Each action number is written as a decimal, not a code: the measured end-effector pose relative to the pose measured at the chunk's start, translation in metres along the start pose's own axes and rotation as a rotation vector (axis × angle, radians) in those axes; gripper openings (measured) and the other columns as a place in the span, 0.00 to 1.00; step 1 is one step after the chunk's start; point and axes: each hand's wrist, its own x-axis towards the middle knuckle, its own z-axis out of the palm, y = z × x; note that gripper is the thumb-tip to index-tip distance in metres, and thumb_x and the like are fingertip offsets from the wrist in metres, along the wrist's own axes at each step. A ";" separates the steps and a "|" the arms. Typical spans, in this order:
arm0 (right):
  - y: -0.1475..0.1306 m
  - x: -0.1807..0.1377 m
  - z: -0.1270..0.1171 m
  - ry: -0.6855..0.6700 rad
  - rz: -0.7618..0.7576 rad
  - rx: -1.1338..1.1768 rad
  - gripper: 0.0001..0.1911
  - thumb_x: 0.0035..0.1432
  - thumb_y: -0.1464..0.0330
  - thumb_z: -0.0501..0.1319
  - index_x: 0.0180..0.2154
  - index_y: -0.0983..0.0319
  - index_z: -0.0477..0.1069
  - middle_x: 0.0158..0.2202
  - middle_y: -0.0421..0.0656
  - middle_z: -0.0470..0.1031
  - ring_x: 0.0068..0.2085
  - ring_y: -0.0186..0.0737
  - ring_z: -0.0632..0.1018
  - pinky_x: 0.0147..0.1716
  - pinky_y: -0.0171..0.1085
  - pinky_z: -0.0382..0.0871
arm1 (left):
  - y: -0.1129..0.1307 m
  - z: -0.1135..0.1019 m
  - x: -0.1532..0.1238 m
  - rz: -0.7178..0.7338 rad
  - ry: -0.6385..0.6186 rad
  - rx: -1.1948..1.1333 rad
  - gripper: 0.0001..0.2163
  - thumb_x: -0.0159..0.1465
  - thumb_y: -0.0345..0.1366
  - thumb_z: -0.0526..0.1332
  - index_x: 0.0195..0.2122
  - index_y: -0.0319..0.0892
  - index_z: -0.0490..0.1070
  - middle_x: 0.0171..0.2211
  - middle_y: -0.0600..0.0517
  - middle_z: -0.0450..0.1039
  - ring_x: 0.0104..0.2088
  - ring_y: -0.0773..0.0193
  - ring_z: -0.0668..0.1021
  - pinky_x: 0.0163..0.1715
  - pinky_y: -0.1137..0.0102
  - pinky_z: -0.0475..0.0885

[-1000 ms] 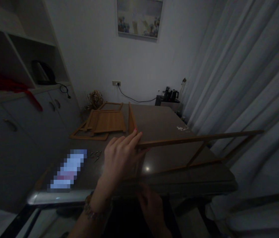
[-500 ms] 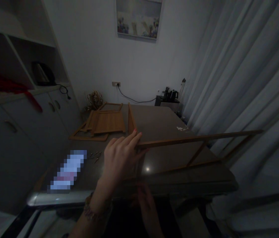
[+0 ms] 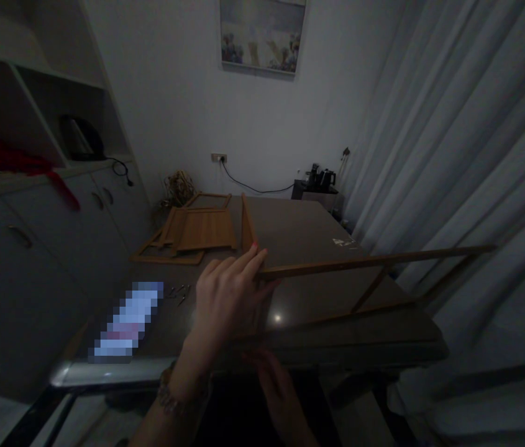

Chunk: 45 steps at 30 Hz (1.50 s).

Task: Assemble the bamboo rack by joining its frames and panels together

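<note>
We grip the upright frame (image 3: 360, 282) with the left hand (image 3: 227, 295); right hand (image 3: 276, 388) below the tabletop (image 3: 299, 233), grip indiscernible. Panels (image 3: 192, 233) remain unassembled.

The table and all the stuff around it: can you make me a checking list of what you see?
Surface: dark glossy table, one light glare spot.
Job's things: wooden frame standing on edge along the near side, its far end sticking out past the table toward the curtain.
Clutter: stack of wooden panels at the far left; small screws; a blurred-out flat item.
Hands: left hand grips the frame's top rail at its corner; right hand is low at the table's near edge, grip too dark to tell.
Cables: black cable from a wall socket; kettle cord on the shelf.
Surroundings: grey curtain, cabinets, wall picture.
</note>
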 end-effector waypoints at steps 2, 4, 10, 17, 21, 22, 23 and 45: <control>-0.002 0.000 -0.004 -0.071 -0.060 -0.082 0.18 0.66 0.60 0.54 0.54 0.56 0.69 0.54 0.46 0.75 0.55 0.44 0.74 0.56 0.44 0.65 | 0.000 0.000 0.000 0.001 -0.003 0.003 0.22 0.61 0.49 0.61 0.53 0.45 0.71 0.52 0.49 0.75 0.36 0.56 0.80 0.32 0.59 0.70; -0.003 0.001 -0.008 -0.102 -0.096 -0.168 0.18 0.67 0.63 0.52 0.56 0.55 0.69 0.55 0.45 0.74 0.56 0.44 0.74 0.57 0.45 0.65 | 0.000 -0.001 0.000 -0.001 -0.003 0.014 0.22 0.61 0.50 0.61 0.53 0.45 0.71 0.52 0.50 0.75 0.37 0.56 0.80 0.32 0.59 0.71; -0.010 0.003 -0.016 -0.156 -0.261 -0.336 0.22 0.66 0.69 0.53 0.60 0.51 0.64 0.59 0.41 0.70 0.58 0.43 0.72 0.58 0.46 0.65 | 0.000 0.000 0.000 -0.004 -0.011 0.015 0.22 0.61 0.49 0.61 0.53 0.46 0.70 0.52 0.50 0.74 0.37 0.56 0.80 0.33 0.59 0.70; -0.014 0.003 -0.020 -0.192 -0.259 -0.428 0.22 0.68 0.70 0.50 0.60 0.50 0.63 0.58 0.39 0.71 0.58 0.42 0.72 0.58 0.44 0.63 | -0.001 0.003 -0.001 0.001 -0.008 0.003 0.22 0.61 0.49 0.61 0.54 0.46 0.70 0.53 0.51 0.73 0.37 0.56 0.80 0.33 0.58 0.70; -0.014 0.005 -0.020 -0.171 -0.247 -0.450 0.19 0.68 0.69 0.51 0.57 0.49 0.68 0.55 0.39 0.74 0.54 0.43 0.74 0.56 0.44 0.65 | -0.001 0.002 -0.001 -0.004 -0.011 0.004 0.23 0.61 0.50 0.61 0.54 0.46 0.69 0.53 0.51 0.74 0.38 0.56 0.80 0.35 0.58 0.71; -0.014 0.006 -0.020 -0.156 -0.254 -0.466 0.18 0.67 0.69 0.53 0.55 0.49 0.69 0.53 0.39 0.75 0.53 0.43 0.75 0.54 0.44 0.66 | -0.001 0.002 -0.001 -0.003 -0.012 0.006 0.23 0.61 0.49 0.61 0.54 0.45 0.69 0.52 0.51 0.74 0.38 0.56 0.80 0.34 0.59 0.71; -0.013 0.007 -0.021 -0.139 -0.265 -0.493 0.17 0.66 0.69 0.54 0.53 0.49 0.71 0.51 0.39 0.77 0.51 0.44 0.76 0.52 0.44 0.68 | -0.001 0.001 -0.001 -0.003 -0.015 0.010 0.22 0.61 0.49 0.61 0.54 0.45 0.70 0.52 0.51 0.74 0.38 0.56 0.80 0.34 0.59 0.70; 0.020 0.014 -0.012 0.203 -0.603 -0.641 0.15 0.67 0.69 0.51 0.54 0.58 0.66 0.45 0.47 0.79 0.44 0.41 0.80 0.43 0.38 0.77 | 0.000 0.001 0.000 -0.008 -0.013 0.010 0.22 0.61 0.50 0.61 0.54 0.46 0.69 0.52 0.52 0.74 0.37 0.57 0.80 0.33 0.60 0.70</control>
